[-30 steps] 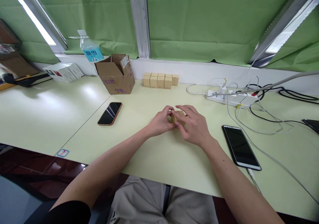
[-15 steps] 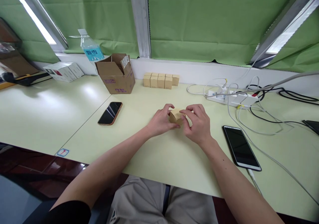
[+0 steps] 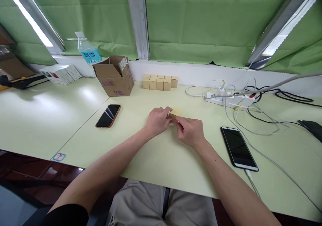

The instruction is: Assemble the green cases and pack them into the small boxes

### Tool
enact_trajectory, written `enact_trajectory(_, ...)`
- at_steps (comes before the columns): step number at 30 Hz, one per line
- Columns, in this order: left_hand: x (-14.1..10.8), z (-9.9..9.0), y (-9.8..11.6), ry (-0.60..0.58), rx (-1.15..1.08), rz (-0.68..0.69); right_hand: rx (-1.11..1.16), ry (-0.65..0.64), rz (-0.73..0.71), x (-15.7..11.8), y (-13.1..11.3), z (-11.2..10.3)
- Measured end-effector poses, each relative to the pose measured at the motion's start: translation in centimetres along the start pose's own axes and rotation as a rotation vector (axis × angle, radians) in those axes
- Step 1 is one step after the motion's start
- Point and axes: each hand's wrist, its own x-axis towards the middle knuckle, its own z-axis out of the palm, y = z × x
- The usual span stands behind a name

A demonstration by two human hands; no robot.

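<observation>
A small tan cardboard box [image 3: 174, 116] is pinched between my two hands over the middle of the table [image 3: 161, 155]. It looks thin and flat from here, and fingers cover both its ends. My left hand [image 3: 159, 120] is closed on its left end, thumb and forefinger together. At the right end, my right hand [image 3: 190, 130] grips it with the thumb below and the fingers above. Behind them, several small tan boxes [image 3: 160, 83] stand in a row near the wall.
An open brown carton [image 3: 117, 81] and a bottle [image 3: 89, 51] stand at the back left, with white boxes [image 3: 61, 73] beyond. One phone [image 3: 108, 116] lies left, another [image 3: 239, 149] right. A power strip [image 3: 228, 99] with tangled cables lies back right.
The small box was standing with its top visible and now looks flat and edge-on. Both hands have turned and closed more tightly around it. The view has shifted slightly.
</observation>
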Motion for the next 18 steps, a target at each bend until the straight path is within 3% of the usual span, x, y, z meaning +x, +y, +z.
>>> enact_trajectory(6, 4.3, 1.8, 0.0, -0.052, 0.171, 0.061, -0.032, 0.030, 0.039, -0.1, 0.8, 0.1)
enact_trajectory(14, 15.2, 5.5, -1.5, -0.037, 0.164, -0.064, -0.002, -0.002, 0.046, -0.5, 0.8, 0.4)
enact_trajectory(18, 16.5, 7.3, -1.5, 0.023, 0.202, -0.081, 0.014, -0.020, 0.028, -0.4, 0.7, 0.3)
